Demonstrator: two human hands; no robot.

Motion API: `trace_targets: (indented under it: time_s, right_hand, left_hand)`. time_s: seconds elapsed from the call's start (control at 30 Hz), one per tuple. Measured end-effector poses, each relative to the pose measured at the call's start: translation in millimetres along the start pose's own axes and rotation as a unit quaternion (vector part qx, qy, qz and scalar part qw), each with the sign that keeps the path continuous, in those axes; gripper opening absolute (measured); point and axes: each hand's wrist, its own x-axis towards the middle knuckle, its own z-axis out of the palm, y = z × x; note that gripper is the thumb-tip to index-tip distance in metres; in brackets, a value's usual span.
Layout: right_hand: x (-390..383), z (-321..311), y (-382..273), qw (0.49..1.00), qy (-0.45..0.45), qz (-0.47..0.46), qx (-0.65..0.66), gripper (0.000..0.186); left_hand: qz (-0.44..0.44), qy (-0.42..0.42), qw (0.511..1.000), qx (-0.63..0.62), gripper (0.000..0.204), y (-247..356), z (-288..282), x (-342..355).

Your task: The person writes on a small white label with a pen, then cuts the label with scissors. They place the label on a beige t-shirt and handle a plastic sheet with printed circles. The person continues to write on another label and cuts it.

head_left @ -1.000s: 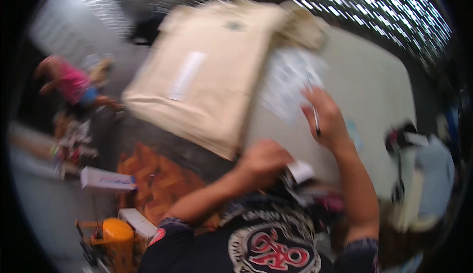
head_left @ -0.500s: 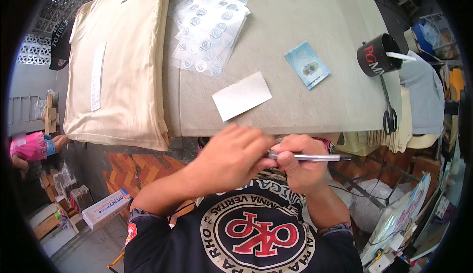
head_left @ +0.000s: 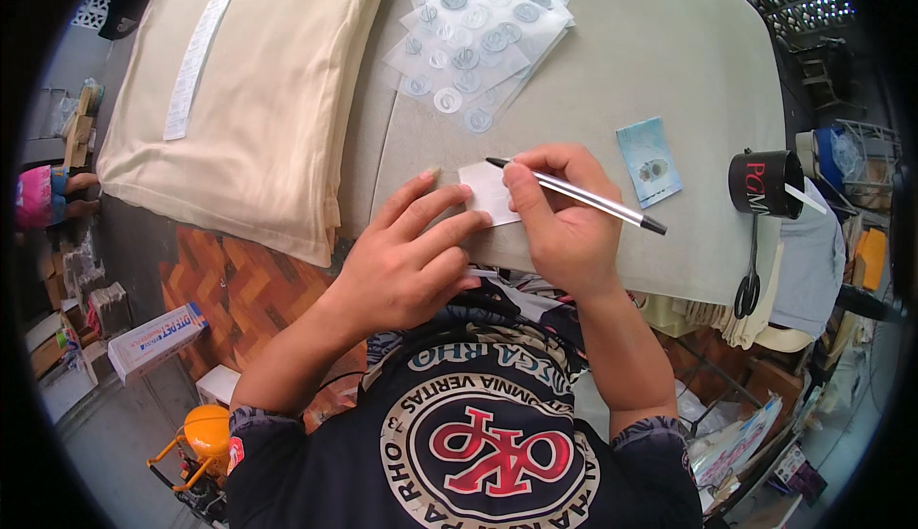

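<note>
My right hand (head_left: 562, 223) grips a silver-and-black pen (head_left: 612, 212), its tip over a small white paper (head_left: 486, 185) near the table's front edge. My left hand (head_left: 402, 261) has its fingers spread, fingertips resting at the paper's left; its thumb is partly tucked below. To the left lie folded beige shirts (head_left: 258, 118) bearing a long white strip (head_left: 198, 65). Beyond my hands are several translucent sheets with round silver stickers (head_left: 478, 42). A pale blue card (head_left: 648, 161) lies right of the pen.
At the table's (head_left: 688, 61) right are a black mug (head_left: 765, 185), scissors (head_left: 748, 280) and grey fabric (head_left: 808, 280). A partly visible person in pink (head_left: 33, 199) is at far left. A long box (head_left: 158, 338) and a yellow machine (head_left: 206, 433) stand lower left.
Since half a second ago, my hands have separated and moved forward from my body onto the table. The pen now points down at the white paper, and my left fingers have spread beside it.
</note>
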Motion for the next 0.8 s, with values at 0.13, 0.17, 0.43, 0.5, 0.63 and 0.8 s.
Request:
trace_targets:
  time_s: [0.13,0.17,0.43,0.5,0.63,0.8]
  right_hand:
    - [12,2,-1,1.000,0.015,0.005,-0.019,0.009]
    - [13,2,-3,0.998,0.035,-0.006,-0.052,0.010]
    - [15,13,-2,0.993,0.038,-0.042,-0.103,0.018]
    - [15,12,0,0.988,0.032,-0.092,-0.120,0.019]
    - [16,10,3,0.981,0.030,-0.096,-0.168,0.020]
    - [20,8,6,0.978,0.017,-0.128,-0.161,0.021]
  left_hand:
    - [-0.002,0.017,1.000,-0.012,0.032,-3,4,0]
    - [0.000,0.021,1.000,-0.012,0.032,-3,4,1]
    - [-0.022,0.028,0.999,-0.038,0.028,-5,10,2]
    - [-0.027,0.025,0.998,-0.040,0.028,-6,11,3]
    - [-0.024,0.043,0.998,-0.044,0.030,-8,12,7]
    - [-0.029,0.048,0.997,-0.055,0.028,-9,12,11]
